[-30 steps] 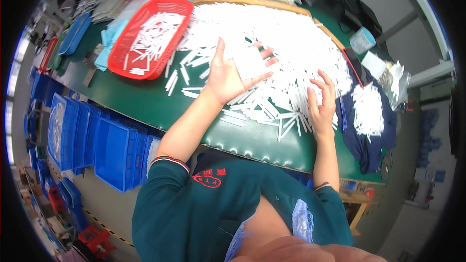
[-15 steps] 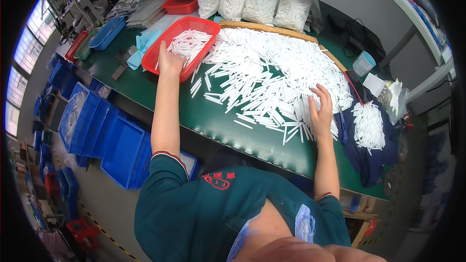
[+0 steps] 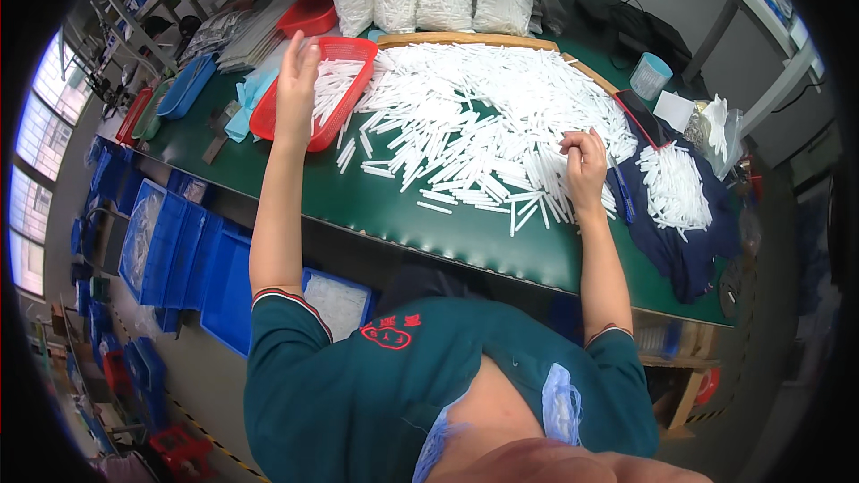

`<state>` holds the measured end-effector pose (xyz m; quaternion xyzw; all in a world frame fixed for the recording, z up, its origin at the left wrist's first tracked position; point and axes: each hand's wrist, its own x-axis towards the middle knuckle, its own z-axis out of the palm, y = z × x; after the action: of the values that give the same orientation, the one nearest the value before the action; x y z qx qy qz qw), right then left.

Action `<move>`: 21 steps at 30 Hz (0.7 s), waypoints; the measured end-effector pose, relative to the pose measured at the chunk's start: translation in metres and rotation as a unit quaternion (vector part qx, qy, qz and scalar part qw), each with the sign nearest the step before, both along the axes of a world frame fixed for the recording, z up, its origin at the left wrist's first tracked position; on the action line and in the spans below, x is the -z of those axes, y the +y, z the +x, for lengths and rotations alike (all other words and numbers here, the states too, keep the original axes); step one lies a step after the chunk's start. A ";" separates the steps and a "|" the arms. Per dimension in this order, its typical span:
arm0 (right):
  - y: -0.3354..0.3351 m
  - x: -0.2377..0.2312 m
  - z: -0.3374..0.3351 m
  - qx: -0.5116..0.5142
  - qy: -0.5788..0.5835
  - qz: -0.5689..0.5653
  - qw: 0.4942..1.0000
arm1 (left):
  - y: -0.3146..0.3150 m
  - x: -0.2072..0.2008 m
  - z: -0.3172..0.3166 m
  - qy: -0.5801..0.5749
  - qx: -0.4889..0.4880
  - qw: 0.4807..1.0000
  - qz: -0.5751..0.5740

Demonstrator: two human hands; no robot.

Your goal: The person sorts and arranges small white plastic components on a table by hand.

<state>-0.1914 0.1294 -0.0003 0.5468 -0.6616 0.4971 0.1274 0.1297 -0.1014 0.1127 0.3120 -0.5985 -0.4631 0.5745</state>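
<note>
Short white plastic sticks (image 3: 528, 89) lie in a broad loose heap on the green table. At its left stands a red perforated basket (image 3: 358, 80) partly filled with the same sticks. My left hand (image 3: 298, 80) is raised over the basket's left side, fingers stretched upward, with nothing visible in it. Over the right front part of the heap my right hand (image 3: 586, 168) is closed, its fingers curled inward. Whether a stick is between those fingers cannot be made out.
Clear bags full of sticks (image 3: 447, 0) stand behind wooden strips (image 3: 465, 39) bordering the heap. At right, a dark blue cloth (image 3: 676, 250) carries a smaller stick pile (image 3: 676, 192), near a light blue roll (image 3: 650, 73). Blue bins (image 3: 170, 241) sit below the table's left edge.
My left hand has lifted from the basket's sticks, and its fingers now point up. My right hand's fingers have curled in. The view has shifted slightly.
</note>
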 end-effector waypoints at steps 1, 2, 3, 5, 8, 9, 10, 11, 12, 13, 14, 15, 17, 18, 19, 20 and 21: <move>0.002 -0.002 -0.001 -0.007 0.005 -0.033 0.999 | -0.003 0.006 -0.008 -0.076 0.029 0.994 -0.069; 0.004 -0.005 -0.002 -0.016 0.010 -0.066 0.998 | -0.001 0.006 -0.015 -0.150 0.055 0.977 -0.139; 0.006 -0.008 -0.001 -0.013 0.016 -0.088 0.996 | 0.006 0.007 -0.026 -0.194 0.067 0.963 -0.176; 0.010 -0.022 0.005 -0.008 0.058 -0.116 0.992 | 0.005 0.018 -0.048 -0.289 0.085 0.923 -0.240; 0.010 -0.033 0.019 -0.037 0.140 -0.140 0.980 | 0.007 0.048 -0.091 -0.429 0.137 0.825 -0.341; 0.012 -0.037 0.025 -0.059 0.149 -0.131 0.978 | 0.008 0.057 -0.108 -0.476 0.147 0.793 -0.350; 0.013 -0.040 0.031 -0.084 0.158 -0.123 0.976 | 0.008 0.065 -0.126 -0.523 0.154 0.759 -0.357; 0.013 -0.040 0.036 -0.103 0.164 -0.119 0.974 | 0.009 0.073 -0.146 -0.561 0.158 0.729 -0.359; 0.013 -0.040 0.041 -0.122 0.169 -0.113 0.971 | 0.010 0.080 -0.166 -0.598 0.161 0.698 -0.360; 0.013 -0.039 0.045 -0.136 0.174 -0.104 0.970 | 0.010 0.085 -0.186 -0.633 0.164 0.676 -0.340; 0.013 -0.038 0.047 -0.143 0.176 -0.097 0.969 | 0.008 0.089 -0.208 -0.664 0.168 0.654 -0.321; 0.011 -0.037 0.049 -0.149 0.175 -0.095 0.969 | 0.004 0.095 -0.226 -0.664 0.163 0.656 -0.321; 0.011 -0.034 0.049 -0.157 0.179 -0.093 0.967 | -0.001 0.103 -0.258 -0.705 0.152 0.637 -0.272; 0.011 -0.033 0.048 -0.151 0.172 -0.091 0.969 | -0.001 0.102 -0.270 -0.703 0.149 0.640 -0.272; 0.011 -0.033 0.048 -0.147 0.166 -0.089 0.971 | -0.001 0.101 -0.280 -0.722 0.174 0.626 -0.237; 0.011 -0.032 0.048 -0.151 0.168 -0.089 0.970 | -0.001 0.102 -0.288 -0.739 0.199 0.611 -0.199; 0.011 -0.031 0.047 -0.143 0.164 -0.085 0.972 | -0.002 0.103 -0.294 -0.754 0.208 0.592 -0.195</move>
<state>-0.1442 0.1405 0.0312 0.6970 -0.5016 0.4684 0.2076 -0.1640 -0.1037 0.0093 0.2974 -0.9425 -0.0417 -0.1470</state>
